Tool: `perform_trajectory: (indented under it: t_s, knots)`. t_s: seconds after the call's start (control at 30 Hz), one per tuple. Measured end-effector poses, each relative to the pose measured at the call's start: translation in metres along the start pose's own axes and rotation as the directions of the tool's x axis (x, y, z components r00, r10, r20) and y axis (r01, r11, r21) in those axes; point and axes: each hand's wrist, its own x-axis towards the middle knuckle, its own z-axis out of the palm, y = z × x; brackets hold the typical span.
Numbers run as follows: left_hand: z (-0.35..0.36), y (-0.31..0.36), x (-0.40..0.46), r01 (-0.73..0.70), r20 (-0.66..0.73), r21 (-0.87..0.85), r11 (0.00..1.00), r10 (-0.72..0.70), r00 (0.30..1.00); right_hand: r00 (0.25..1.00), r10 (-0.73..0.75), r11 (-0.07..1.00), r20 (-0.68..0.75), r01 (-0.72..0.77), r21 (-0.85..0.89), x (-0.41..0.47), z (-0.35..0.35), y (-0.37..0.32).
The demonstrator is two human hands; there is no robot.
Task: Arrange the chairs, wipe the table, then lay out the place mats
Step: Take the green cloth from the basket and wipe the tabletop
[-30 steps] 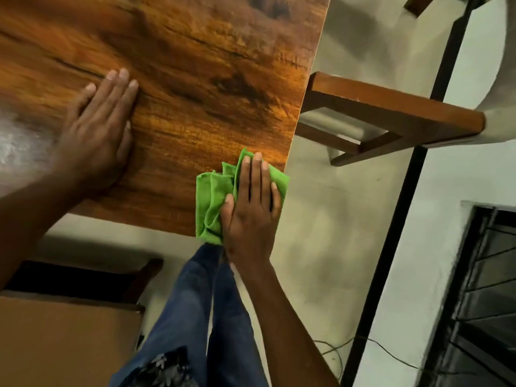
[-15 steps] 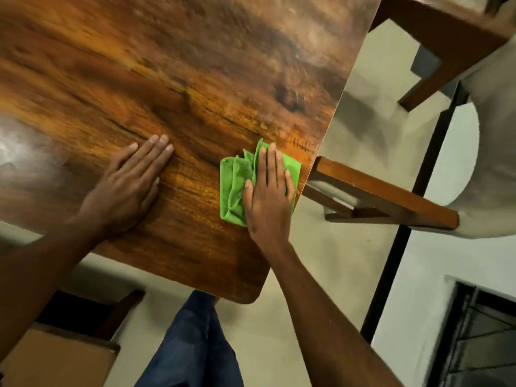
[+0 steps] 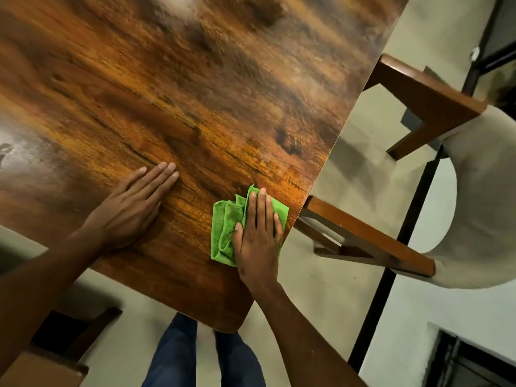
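A glossy brown wood-grain table (image 3: 195, 93) fills the upper left of the head view; its rounded near corner lies between my arms. My right hand (image 3: 258, 236) presses flat, fingers straight, on a folded green cloth (image 3: 223, 227) close to the table's right edge. My left hand (image 3: 134, 205) rests flat on the bare tabletop to the left of the cloth, fingers straight and together. A wooden chair with a pale cushioned back (image 3: 485, 191) stands at the right side, its arm (image 3: 368, 236) reaching toward the table edge beside the cloth. No place mats are in view.
A second chair's dark frame and tan seat (image 3: 44, 367) sit at the lower left, below the table's near edge. My jeans-clad legs (image 3: 201, 356) stand on the pale floor. A black vertical post (image 3: 391, 275) and a dark grille at the lower right border the space.
My right hand has carried the green cloth from the near corner farther up along the right edge. My left hand stays flat on the tabletop. The view has shifted forward over the table.
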Motion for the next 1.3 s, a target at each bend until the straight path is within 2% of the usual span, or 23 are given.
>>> perform_trajectory:
  t_s: [0.1,0.17,0.2,0.23,0.3,0.37,0.47,0.57,0.63,0.83,1.03,1.23,1.3]
  knots:
    - [-0.004,0.01,-0.001,0.065,-0.04,0.059,0.996,-0.063,0.997,0.998,-0.067,0.998,0.008,0.067,-0.002,0.0,-0.001,0.008]
    - [-0.008,0.031,-0.007,0.256,-0.106,0.041,0.966,-0.251,0.962,0.99,-0.138,0.99,0.028,0.138,0.0,-0.001,-0.002,0.016]
    - [-0.008,0.049,-0.01,0.396,-0.143,-0.032,0.918,-0.396,0.907,0.984,-0.175,0.984,0.037,0.176,-0.007,0.0,-0.003,0.02]
    - [-0.008,0.074,-0.011,0.529,-0.176,-0.133,0.838,-0.546,0.819,0.976,-0.213,0.977,0.041,0.214,-0.015,0.001,-0.004,0.024]
    - [-0.002,0.14,-0.001,0.676,-0.215,-0.327,0.661,-0.748,0.627,0.957,-0.285,0.958,0.057,0.287,-0.017,0.003,-0.004,0.033]
    - [0.01,0.2,0.013,0.715,-0.209,-0.429,0.552,-0.831,0.516,0.937,-0.344,0.937,0.055,0.346,-0.047,0.008,-0.007,0.038]
    - [0.035,0.263,0.026,0.778,-0.182,-0.474,0.412,-0.911,0.371,0.867,-0.495,0.864,0.059,0.498,-0.073,0.014,-0.006,0.06]
    - [0.056,0.275,0.024,0.845,-0.2,-0.339,0.413,-0.909,0.365,0.795,-0.602,0.788,0.074,0.606,-0.11,0.02,-0.006,0.079]
    - [0.062,0.276,0.027,0.866,-0.218,-0.273,0.419,-0.903,0.369,0.776,-0.625,0.769,0.08,0.63,-0.104,0.025,-0.006,0.084]
    - [0.067,0.273,0.029,0.881,-0.248,-0.218,0.42,-0.897,0.366,0.776,-0.627,0.772,0.067,0.63,-0.081,0.025,-0.009,0.082]
    - [0.066,0.275,0.027,0.878,-0.244,-0.237,0.417,-0.9,0.362,0.793,-0.607,0.793,0.048,0.601,0.094,0.022,-0.02,0.081]
    - [0.067,0.271,0.027,0.89,-0.235,-0.218,0.401,-0.906,0.352,0.811,-0.582,0.811,0.067,0.585,-0.037,0.014,-0.006,0.065]
    - [0.067,0.271,0.026,0.892,-0.221,-0.213,0.398,-0.909,0.352,0.765,-0.64,0.762,0.077,0.644,-0.067,0.028,-0.007,0.058]
